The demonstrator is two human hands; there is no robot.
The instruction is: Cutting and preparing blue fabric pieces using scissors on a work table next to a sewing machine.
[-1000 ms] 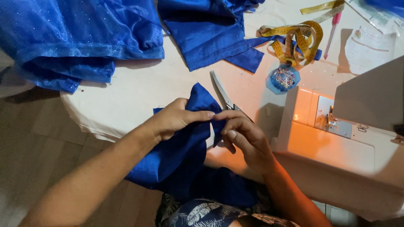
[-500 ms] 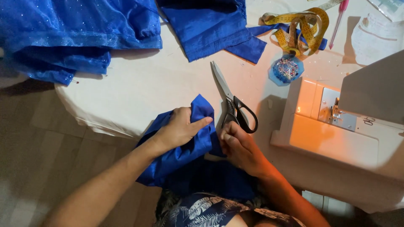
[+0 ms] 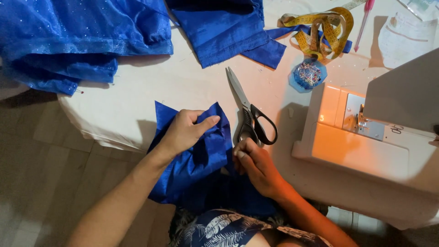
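My left hand pinches a piece of shiny blue cloth that hangs over the near edge of a white round table into my lap. My right hand grips the same cloth at its right edge, fingers curled, just below the black handles of a pair of scissors. The scissors lie shut on the table, blades pointing away from me.
A white sewing machine with its lamp lit stands at the right. Large blue sequinned fabric and a plain blue piece lie at the table's far side. A yellow tape measure, blue pincushion, pink pen and paper lie beyond.
Both hands have drawn the blue cloth nearer to me and off the scissors, which now lie fully uncovered. My right hand slid down below the scissor handles.
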